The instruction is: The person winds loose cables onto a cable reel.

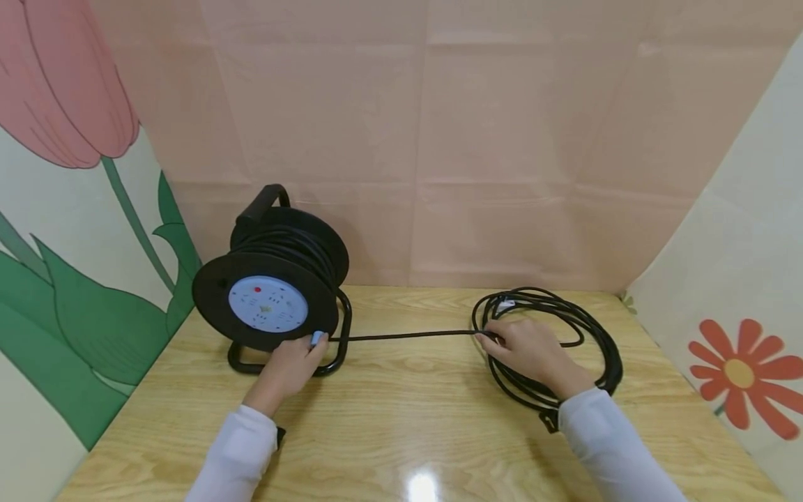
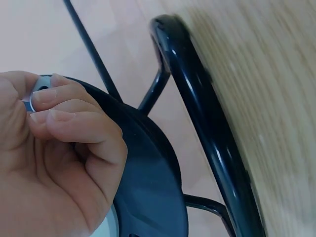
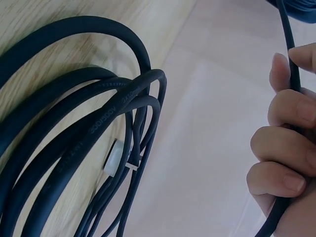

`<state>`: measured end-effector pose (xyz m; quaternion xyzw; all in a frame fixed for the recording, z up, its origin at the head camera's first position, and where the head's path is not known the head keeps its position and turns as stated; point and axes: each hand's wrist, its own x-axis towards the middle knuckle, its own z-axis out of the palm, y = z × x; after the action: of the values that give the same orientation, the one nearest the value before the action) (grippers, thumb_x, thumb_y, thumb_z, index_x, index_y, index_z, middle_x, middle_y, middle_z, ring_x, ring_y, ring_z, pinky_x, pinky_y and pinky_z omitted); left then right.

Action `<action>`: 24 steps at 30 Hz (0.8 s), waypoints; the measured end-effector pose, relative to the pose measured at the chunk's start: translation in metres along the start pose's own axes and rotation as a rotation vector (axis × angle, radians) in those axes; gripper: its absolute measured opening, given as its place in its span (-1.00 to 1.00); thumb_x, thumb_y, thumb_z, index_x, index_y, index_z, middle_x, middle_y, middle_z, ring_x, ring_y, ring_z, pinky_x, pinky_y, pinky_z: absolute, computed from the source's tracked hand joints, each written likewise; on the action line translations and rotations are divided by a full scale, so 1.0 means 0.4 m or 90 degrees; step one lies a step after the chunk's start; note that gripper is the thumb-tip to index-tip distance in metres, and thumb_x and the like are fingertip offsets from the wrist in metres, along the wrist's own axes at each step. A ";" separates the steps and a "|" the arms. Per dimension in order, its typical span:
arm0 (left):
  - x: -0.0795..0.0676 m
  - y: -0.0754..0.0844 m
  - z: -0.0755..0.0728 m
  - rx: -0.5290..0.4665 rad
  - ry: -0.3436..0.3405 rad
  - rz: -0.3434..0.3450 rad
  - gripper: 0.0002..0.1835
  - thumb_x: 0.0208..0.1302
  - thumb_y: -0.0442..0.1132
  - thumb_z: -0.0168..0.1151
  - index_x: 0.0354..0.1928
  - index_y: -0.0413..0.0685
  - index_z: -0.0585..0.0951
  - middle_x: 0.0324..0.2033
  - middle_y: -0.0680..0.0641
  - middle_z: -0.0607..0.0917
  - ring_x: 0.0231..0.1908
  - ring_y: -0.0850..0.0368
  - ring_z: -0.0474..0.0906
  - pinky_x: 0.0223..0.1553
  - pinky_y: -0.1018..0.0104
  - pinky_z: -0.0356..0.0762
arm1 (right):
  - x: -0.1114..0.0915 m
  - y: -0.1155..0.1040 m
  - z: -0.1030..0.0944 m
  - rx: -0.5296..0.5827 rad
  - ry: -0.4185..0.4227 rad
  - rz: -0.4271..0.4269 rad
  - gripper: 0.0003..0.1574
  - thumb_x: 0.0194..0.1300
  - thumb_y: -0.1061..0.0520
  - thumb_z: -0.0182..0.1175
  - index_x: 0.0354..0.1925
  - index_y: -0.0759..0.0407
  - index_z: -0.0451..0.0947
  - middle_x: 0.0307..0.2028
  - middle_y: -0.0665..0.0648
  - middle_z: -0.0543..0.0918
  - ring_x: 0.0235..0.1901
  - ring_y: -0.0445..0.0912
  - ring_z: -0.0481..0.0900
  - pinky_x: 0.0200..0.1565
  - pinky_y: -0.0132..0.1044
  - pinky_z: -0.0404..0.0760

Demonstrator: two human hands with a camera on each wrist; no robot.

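Observation:
A black cable reel (image 1: pixel 210 296) with a pale blue socket face (image 1: pixel 268 303) stands on the left of the table. My left hand (image 1: pixel 288 366) pinches the small blue-grey knob (image 1: pixel 316 339) at the reel's front rim; in the left wrist view, curled fingers partly cover the knob (image 2: pixel 44 83). From the reel a black cable (image 1: pixel 408 336) runs nearly straight to my right hand (image 1: pixel 530 348). That hand grips it, fingers curled round it in the right wrist view. Loose loops of the cable (image 1: pixel 607 341) lie under and around my right hand.
The reel's tubular stand (image 1: pixel 345 328) rests on the wooden table (image 1: pixel 401 404). Among the loops is a whitish tag (image 3: pixel 116 158). A small black piece (image 1: pixel 549 420) sits at the coil's near edge. Behind rises a pink backdrop (image 1: pixel 439 139), with flower-printed panels (image 1: pixel 740 374) at the sides.

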<state>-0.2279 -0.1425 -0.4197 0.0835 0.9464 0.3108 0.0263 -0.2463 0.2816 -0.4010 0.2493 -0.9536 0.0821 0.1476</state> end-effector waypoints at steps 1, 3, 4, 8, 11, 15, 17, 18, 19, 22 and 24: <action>0.001 -0.003 0.001 0.001 0.000 -0.001 -0.40 0.58 0.24 -0.34 -0.37 -0.03 0.47 -0.51 -0.04 0.42 -0.28 -0.01 0.48 -0.20 0.06 0.44 | 0.000 -0.001 0.000 0.002 0.001 -0.001 -0.66 0.43 -0.24 0.16 -0.24 -0.07 0.65 -0.63 -0.23 0.43 -0.67 -0.28 0.32 -0.57 -0.27 0.34; 0.000 -0.008 0.003 0.003 0.001 -0.002 -0.41 0.58 0.24 -0.33 -0.40 -0.02 0.45 -0.54 -0.03 0.37 -0.32 0.01 0.46 -0.23 0.08 0.42 | -0.002 -0.002 -0.001 0.001 -0.004 0.006 -0.63 0.43 -0.28 0.15 -0.25 -0.08 0.66 -0.61 -0.21 0.48 -0.66 -0.27 0.35 -0.57 -0.27 0.34; 0.000 -0.009 0.003 0.002 0.001 -0.003 -0.41 0.59 0.23 -0.33 -0.41 -0.02 0.44 -0.55 -0.03 0.36 -0.35 0.01 0.45 -0.24 0.09 0.41 | -0.003 -0.002 -0.002 0.001 -0.009 0.013 -0.60 0.42 -0.31 0.14 -0.28 -0.09 0.65 -0.61 -0.19 0.49 -0.66 -0.26 0.35 -0.57 -0.26 0.34; -0.003 -0.018 0.002 -0.001 -0.001 -0.006 -0.41 0.59 0.23 -0.33 -0.44 -0.02 0.40 -0.57 -0.02 0.32 -0.41 0.03 0.43 -0.26 0.10 0.39 | -0.014 0.009 -0.009 -0.002 -0.031 0.038 -0.53 0.39 -0.41 0.10 -0.42 -0.16 0.58 -0.61 -0.17 0.50 -0.65 -0.25 0.34 -0.60 -0.28 0.26; -0.008 -0.026 0.000 -0.002 -0.003 -0.003 -0.42 0.60 0.20 -0.34 -0.46 -0.04 0.39 -0.57 -0.04 0.31 -0.35 -0.01 0.45 -0.20 0.05 0.40 | -0.032 0.036 -0.014 -0.005 -0.025 0.038 -0.44 0.34 -0.46 0.12 -0.60 -0.18 0.40 -0.71 -0.20 0.29 -0.71 -0.26 0.16 -0.62 -0.31 0.11; -0.013 -0.040 0.002 -0.003 0.008 0.005 -0.43 0.62 0.13 -0.31 -0.29 -0.13 0.55 -0.29 -0.19 0.61 -0.05 -0.12 0.56 0.02 -0.09 0.46 | -0.070 0.091 -0.024 0.024 -0.011 0.043 -0.31 0.29 -0.45 0.20 -0.68 -0.13 0.17 -0.74 -0.19 0.05 -0.71 -0.29 -0.03 -0.60 -0.34 0.01; -0.014 -0.046 0.002 -0.007 0.012 0.009 -0.41 0.62 0.11 -0.30 -0.05 -0.18 0.63 -0.01 -0.25 0.65 0.11 -0.23 0.53 0.14 -0.16 0.42 | -0.091 0.119 -0.029 0.051 -0.016 0.053 -0.32 0.27 -0.42 0.24 -0.68 -0.13 0.18 -0.73 -0.21 0.04 -0.71 -0.30 -0.04 -0.59 -0.36 0.06; -0.014 -0.049 0.002 -0.009 0.013 0.011 -0.39 0.62 0.11 -0.30 0.07 -0.21 0.62 0.10 -0.26 0.62 0.18 -0.28 0.49 0.18 -0.19 0.39 | -0.100 0.131 -0.032 0.063 -0.019 0.056 -0.33 0.26 -0.40 0.27 -0.68 -0.12 0.20 -0.73 -0.20 0.05 -0.71 -0.30 -0.02 -0.58 -0.36 0.09; -0.015 -0.050 0.002 -0.012 0.011 0.010 -0.37 0.62 0.12 -0.31 0.17 -0.24 0.59 0.18 -0.28 0.58 0.21 -0.31 0.46 0.21 -0.20 0.36 | -0.109 0.143 -0.034 0.070 -0.021 0.057 -0.35 0.25 -0.39 0.28 -0.68 -0.12 0.23 -0.74 -0.20 0.07 -0.71 -0.30 0.00 -0.57 -0.36 0.12; -0.017 -0.054 0.001 -0.009 0.004 0.006 -0.33 0.62 0.12 -0.32 0.29 -0.30 0.50 0.25 -0.32 0.52 0.25 -0.34 0.41 0.23 -0.22 0.32 | -0.127 0.171 -0.035 0.077 -0.020 0.059 -0.41 0.25 -0.34 0.32 -0.65 -0.12 0.30 -0.72 -0.19 0.18 -0.68 -0.28 0.11 -0.52 -0.34 0.20; -0.017 -0.054 0.000 -0.005 0.001 0.005 -0.33 0.62 0.12 -0.32 0.28 -0.30 0.51 0.24 -0.33 0.53 0.24 -0.35 0.41 0.23 -0.23 0.33 | -0.132 0.182 -0.035 0.075 -0.009 0.055 -0.45 0.26 -0.31 0.33 -0.63 -0.13 0.32 -0.68 -0.18 0.24 -0.65 -0.26 0.17 -0.50 -0.32 0.23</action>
<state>-0.2242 -0.1609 -0.4325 0.0871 0.9448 0.3148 0.0247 -0.2354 0.3714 -0.4110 0.2169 -0.9580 0.1422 0.1222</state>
